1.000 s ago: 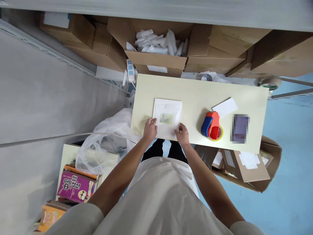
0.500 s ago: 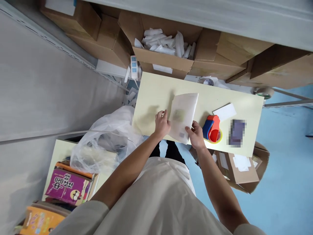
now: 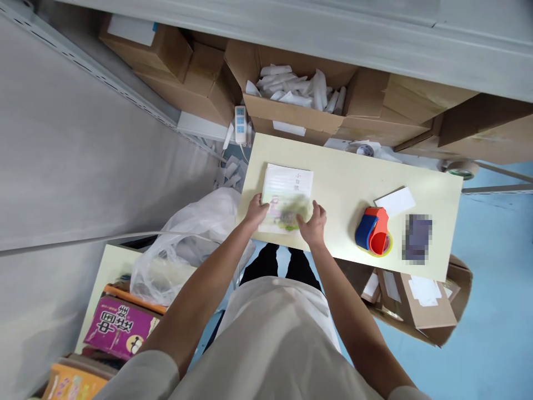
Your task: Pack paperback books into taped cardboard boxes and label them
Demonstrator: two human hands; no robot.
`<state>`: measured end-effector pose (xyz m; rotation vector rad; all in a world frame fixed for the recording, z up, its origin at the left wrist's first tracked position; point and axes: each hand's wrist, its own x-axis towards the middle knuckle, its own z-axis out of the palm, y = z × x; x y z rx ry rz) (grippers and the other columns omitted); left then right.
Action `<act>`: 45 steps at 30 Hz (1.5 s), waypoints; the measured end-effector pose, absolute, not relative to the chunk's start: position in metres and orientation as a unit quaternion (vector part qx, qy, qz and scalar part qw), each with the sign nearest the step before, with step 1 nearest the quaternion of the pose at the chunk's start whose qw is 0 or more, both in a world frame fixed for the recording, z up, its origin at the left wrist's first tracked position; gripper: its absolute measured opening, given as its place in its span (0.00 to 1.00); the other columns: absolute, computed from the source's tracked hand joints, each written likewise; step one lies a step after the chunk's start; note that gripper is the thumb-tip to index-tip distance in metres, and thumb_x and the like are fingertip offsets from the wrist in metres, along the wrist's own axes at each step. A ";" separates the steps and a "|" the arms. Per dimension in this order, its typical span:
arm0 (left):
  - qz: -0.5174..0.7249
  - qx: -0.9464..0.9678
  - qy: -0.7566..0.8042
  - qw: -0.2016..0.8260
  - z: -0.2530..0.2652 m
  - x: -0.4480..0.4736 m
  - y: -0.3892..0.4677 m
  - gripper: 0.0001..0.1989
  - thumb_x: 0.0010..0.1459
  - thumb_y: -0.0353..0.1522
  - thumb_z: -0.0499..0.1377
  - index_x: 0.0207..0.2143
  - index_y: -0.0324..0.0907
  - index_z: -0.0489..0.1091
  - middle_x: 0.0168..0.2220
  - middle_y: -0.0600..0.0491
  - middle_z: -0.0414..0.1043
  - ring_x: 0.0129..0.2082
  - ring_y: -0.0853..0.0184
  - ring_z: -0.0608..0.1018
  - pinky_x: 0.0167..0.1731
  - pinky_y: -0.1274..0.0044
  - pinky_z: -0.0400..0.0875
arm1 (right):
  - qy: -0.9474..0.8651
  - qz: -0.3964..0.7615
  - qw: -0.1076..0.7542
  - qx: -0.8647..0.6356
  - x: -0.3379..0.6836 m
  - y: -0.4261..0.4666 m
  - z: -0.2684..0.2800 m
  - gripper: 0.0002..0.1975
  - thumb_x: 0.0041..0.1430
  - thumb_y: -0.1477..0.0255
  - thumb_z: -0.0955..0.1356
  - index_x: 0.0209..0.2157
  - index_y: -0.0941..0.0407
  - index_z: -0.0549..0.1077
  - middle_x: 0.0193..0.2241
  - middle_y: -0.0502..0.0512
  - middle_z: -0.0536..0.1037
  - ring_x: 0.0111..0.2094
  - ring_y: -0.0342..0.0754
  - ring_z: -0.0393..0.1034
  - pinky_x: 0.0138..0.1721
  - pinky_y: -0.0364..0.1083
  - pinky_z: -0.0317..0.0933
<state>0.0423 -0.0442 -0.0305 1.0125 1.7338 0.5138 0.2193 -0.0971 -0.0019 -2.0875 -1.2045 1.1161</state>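
A thin book [image 3: 287,191] with a pale cover and a green and pink picture lies on the cream table, its front upward. My left hand [image 3: 256,213] is closed on the book's left edge, thumb on the cover. At the lower right corner is my right hand [image 3: 313,224], its thumb and fingers apart; the thumb reaches the cover's edge. To the right, a red and blue tape dispenser [image 3: 372,230] stands on the table, near a white card [image 3: 395,201] and a pixelated dark object [image 3: 417,238].
An open carton of white rolled pieces [image 3: 293,108] stands behind the table [image 3: 341,183], near a power strip [image 3: 240,125]. A clear plastic bag [image 3: 166,261] and purple-covered books [image 3: 120,328] are at lower left. Below the table's right end is a carton [image 3: 462,300] with boxes.
The book has gone from held up and tilted to flat on the table, with its picture cover now showing. My right hand has loosened; my left hand has come onto the left edge.
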 end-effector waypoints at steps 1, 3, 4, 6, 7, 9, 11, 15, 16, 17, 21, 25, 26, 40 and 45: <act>0.197 0.425 0.729 0.499 -0.035 0.041 -0.042 0.21 0.52 0.25 0.54 0.50 0.38 0.64 0.43 0.46 0.73 0.42 0.61 0.76 0.44 0.70 0.71 | -0.417 0.407 0.213 -0.784 0.222 -0.101 -0.009 0.34 0.52 0.67 0.68 0.60 0.58 0.57 0.56 0.69 0.60 0.58 0.64 0.56 0.56 0.62 0.56; 0.175 0.444 0.745 0.466 -0.039 0.041 -0.043 0.23 0.52 0.25 0.55 0.53 0.36 0.62 0.50 0.40 0.69 0.50 0.56 0.73 0.51 0.67 0.67 | -0.403 0.425 0.165 -0.794 0.220 -0.107 -0.020 0.34 0.53 0.70 0.66 0.61 0.58 0.54 0.54 0.68 0.61 0.56 0.62 0.59 0.55 0.60 0.57; 0.162 0.464 0.753 0.438 -0.039 0.041 -0.045 0.25 0.52 0.25 0.56 0.54 0.36 0.61 0.53 0.38 0.65 0.54 0.53 0.69 0.53 0.64 0.64 | -0.409 0.422 0.151 -0.795 0.217 -0.109 -0.024 0.34 0.53 0.72 0.64 0.61 0.58 0.53 0.53 0.67 0.61 0.55 0.61 0.60 0.55 0.60 0.57; 0.130 0.510 0.770 0.360 -0.039 0.042 -0.055 0.29 0.53 0.27 0.57 0.58 0.36 0.58 0.58 0.36 0.58 0.60 0.48 0.62 0.56 0.59 0.60 | -0.425 0.390 0.140 -0.805 0.207 -0.112 -0.028 0.33 0.53 0.75 0.62 0.62 0.57 0.53 0.53 0.67 0.61 0.53 0.61 0.60 0.54 0.59 0.57; 0.118 0.530 0.774 0.325 -0.040 0.041 -0.061 0.31 0.53 0.29 0.57 0.60 0.36 0.56 0.59 0.35 0.56 0.60 0.46 0.60 0.55 0.57 0.59 | -0.431 0.375 0.137 -0.809 0.202 -0.113 -0.028 0.33 0.53 0.76 0.62 0.62 0.57 0.52 0.53 0.67 0.61 0.53 0.61 0.60 0.53 0.59 0.57; 0.118 0.553 0.768 0.301 -0.044 0.039 -0.074 0.33 0.54 0.31 0.58 0.62 0.36 0.53 0.56 0.35 0.58 0.58 0.46 0.62 0.54 0.56 0.60 | -0.439 0.359 0.135 -0.813 0.194 -0.115 -0.030 0.34 0.52 0.77 0.61 0.62 0.57 0.52 0.53 0.67 0.60 0.52 0.61 0.61 0.53 0.59 0.57; 0.134 0.569 0.751 0.308 -0.050 0.036 -0.081 0.33 0.53 0.30 0.57 0.61 0.35 0.54 0.52 0.36 0.62 0.55 0.49 0.66 0.54 0.57 0.61 | -0.446 0.346 0.135 -0.814 0.190 -0.113 -0.032 0.34 0.51 0.78 0.61 0.62 0.58 0.52 0.53 0.68 0.60 0.51 0.61 0.61 0.53 0.59 0.55; 0.152 0.589 0.733 0.304 -0.059 0.029 -0.061 0.32 0.53 0.27 0.55 0.61 0.33 0.55 0.49 0.37 0.65 0.54 0.50 0.66 0.56 0.58 0.59 | -0.459 0.326 0.159 -0.811 0.185 -0.086 -0.042 0.33 0.50 0.77 0.62 0.60 0.56 0.54 0.51 0.66 0.61 0.51 0.59 0.60 0.53 0.58 0.56; 0.159 0.588 0.735 0.298 -0.059 0.027 -0.049 0.32 0.53 0.27 0.55 0.61 0.32 0.55 0.49 0.36 0.64 0.54 0.50 0.66 0.56 0.58 0.58 | -0.464 0.321 0.168 -0.808 0.183 -0.074 -0.045 0.33 0.50 0.76 0.62 0.60 0.55 0.54 0.51 0.65 0.61 0.51 0.59 0.60 0.53 0.58 0.56; 0.167 0.585 0.739 0.290 -0.059 0.025 -0.036 0.31 0.53 0.27 0.54 0.61 0.31 0.55 0.50 0.36 0.64 0.55 0.50 0.66 0.57 0.59 0.58 | -0.470 0.317 0.177 -0.805 0.181 -0.061 -0.048 0.33 0.50 0.76 0.63 0.60 0.55 0.54 0.51 0.65 0.61 0.51 0.59 0.59 0.54 0.58 0.56; 0.168 0.575 0.756 0.263 -0.061 0.017 0.015 0.29 0.54 0.28 0.55 0.59 0.28 0.58 0.51 0.34 0.63 0.54 0.50 0.66 0.57 0.60 0.57 | -0.485 0.314 0.192 -0.793 0.171 -0.006 -0.057 0.34 0.50 0.74 0.64 0.60 0.58 0.53 0.52 0.67 0.62 0.53 0.60 0.59 0.55 0.58 0.54; 0.175 0.577 0.756 0.256 -0.067 0.013 0.034 0.30 0.54 0.30 0.57 0.59 0.31 0.59 0.52 0.34 0.63 0.54 0.49 0.66 0.56 0.59 0.57 | -0.496 0.309 0.187 -0.789 0.168 0.019 -0.060 0.37 0.49 0.76 0.64 0.61 0.60 0.52 0.53 0.69 0.61 0.55 0.61 0.59 0.57 0.58 0.52; 0.181 0.579 0.752 0.259 -0.067 0.012 0.034 0.30 0.54 0.31 0.57 0.59 0.32 0.58 0.53 0.35 0.63 0.54 0.49 0.66 0.56 0.59 0.57 | -0.501 0.305 0.185 -0.788 0.169 0.020 -0.060 0.37 0.48 0.77 0.63 0.62 0.61 0.52 0.54 0.69 0.61 0.55 0.60 0.59 0.57 0.58 0.52; 0.229 0.612 0.720 0.235 0.001 0.012 -0.060 0.28 0.56 0.36 0.58 0.57 0.37 0.59 0.56 0.36 0.62 0.59 0.48 0.64 0.57 0.55 0.58 | -0.528 0.406 0.246 -0.704 0.255 -0.091 -0.023 0.38 0.52 0.67 0.65 0.64 0.55 0.51 0.51 0.67 0.63 0.38 0.52 0.72 0.38 0.56 0.70; 0.261 0.594 0.723 0.237 0.039 0.020 -0.151 0.21 0.58 0.35 0.55 0.54 0.41 0.63 0.54 0.41 0.66 0.57 0.54 0.67 0.56 0.59 0.62 | -0.557 0.455 0.253 -0.647 0.281 -0.151 -0.008 0.31 0.55 0.64 0.64 0.60 0.55 0.58 0.51 0.66 0.66 0.34 0.48 0.73 0.34 0.50 0.72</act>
